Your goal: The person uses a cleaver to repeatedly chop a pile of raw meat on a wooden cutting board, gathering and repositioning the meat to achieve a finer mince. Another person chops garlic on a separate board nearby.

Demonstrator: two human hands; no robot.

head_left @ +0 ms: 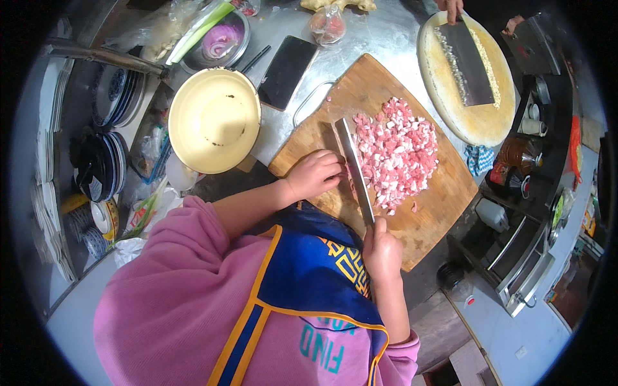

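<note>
My right hand (384, 248) is closed around the handle of a cleaver (356, 169), its blade edge-down on the wooden cutting board (439, 212). Just left of the blade, my left hand (316, 174) rests on the board with fingers curled and fingertips close to the steel. Whether those fingertips pin a bit of meat is hidden. Diced pink-and-white raw meat (398, 149) lies heaped to the right of the blade. A thin strip of meat shows along the blade's left side, and one small piece lies apart near the board's lower right.
Left of the board are a cream enamel basin (215, 120) and a black smartphone (288, 72). Beyond them, a metal bowl (236, 48) holds a purple onion (222, 41). At upper right, another person's hand (451, 8) touches a cleaver (466, 65) on a round chopping block (437, 101).
</note>
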